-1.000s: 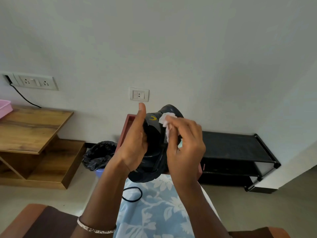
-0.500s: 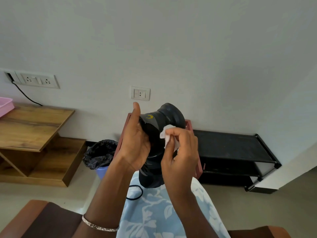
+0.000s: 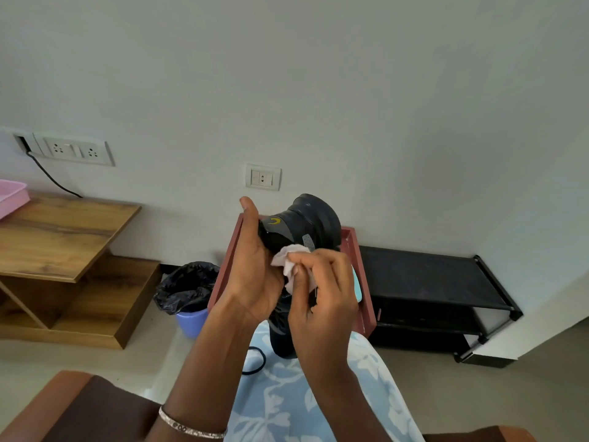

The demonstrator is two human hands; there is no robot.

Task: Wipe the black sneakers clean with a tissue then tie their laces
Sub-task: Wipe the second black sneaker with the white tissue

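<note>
1. Head view, the shoe: the black sneaker (image 3: pixel 307 223) is held in the air just below frame centre, end-on to the camera. Its lower end hangs over a floral-print lap. I judge it is raised so that the soiled side faces the eyes.
2. The left hand (image 3: pixel 255 275), at 9 o'clock of the shoe, grips its side with the thumb straight up. The other fingers are hidden behind the shoe. It seems to brace the shoe against the rubbing.
3. The right hand (image 3: pixel 322 301), at 5 o'clock of the shoe, has its fingers curled together, pinching a bunched white tissue (image 3: pixel 291 266) against the shoe's side.
4. Markings: a curved yellow logo (image 3: pixel 274 221) near the top edge, with no letters legible.
5. A black loop (image 3: pixel 255 362) at 7 o'clock looks like a loose lace, so tying seems not yet done. The second sneaker is out of sight.
6. Around: a lined bin (image 3: pixel 188 288) at 8 o'clock and a black shoe rack (image 3: pixel 430 282) at 3 o'clock.
</note>
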